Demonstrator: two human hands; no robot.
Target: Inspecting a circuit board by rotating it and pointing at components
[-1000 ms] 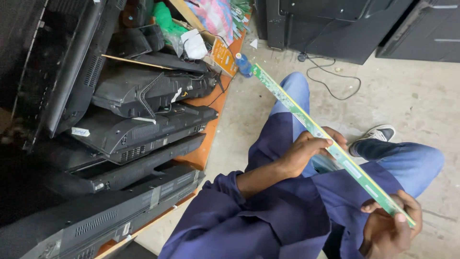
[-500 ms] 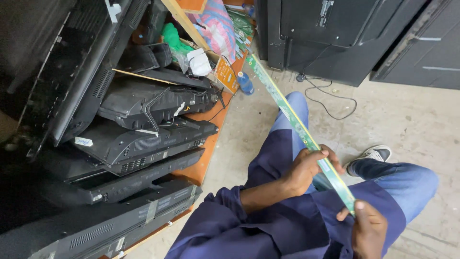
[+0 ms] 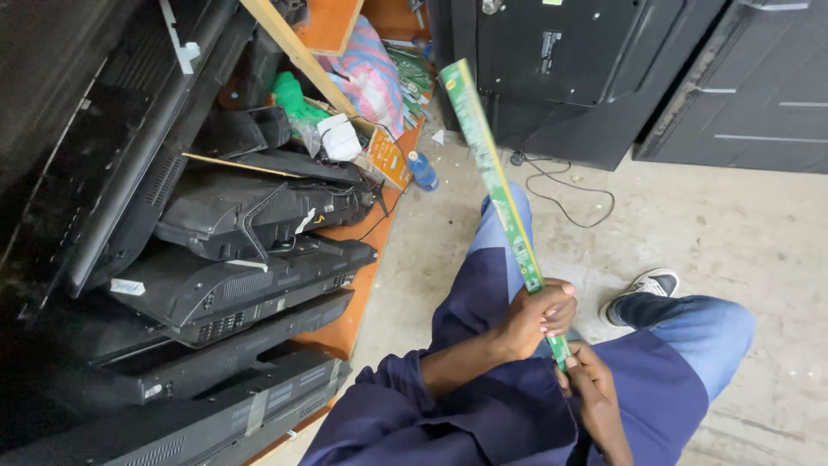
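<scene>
On a bare concrete floor [image 3: 733, 224] beside an orange shelf [image 3: 362, 285] stacked with black television casings [image 3: 250, 285], you sit holding a long green circuit strip [image 3: 496, 181] that slants up from your lap toward the dark cabinets [image 3: 586, 69]. Your left hand [image 3: 539, 315] is wrapped around the strip near its lower end, fingers closed over it. Your right hand [image 3: 591, 388] pinches the very bottom of the strip just below. A blue-capped bottle [image 3: 423, 170] lies by the shelf edge, and a black cable [image 3: 569, 194] loops across the floor behind the strip.
</scene>
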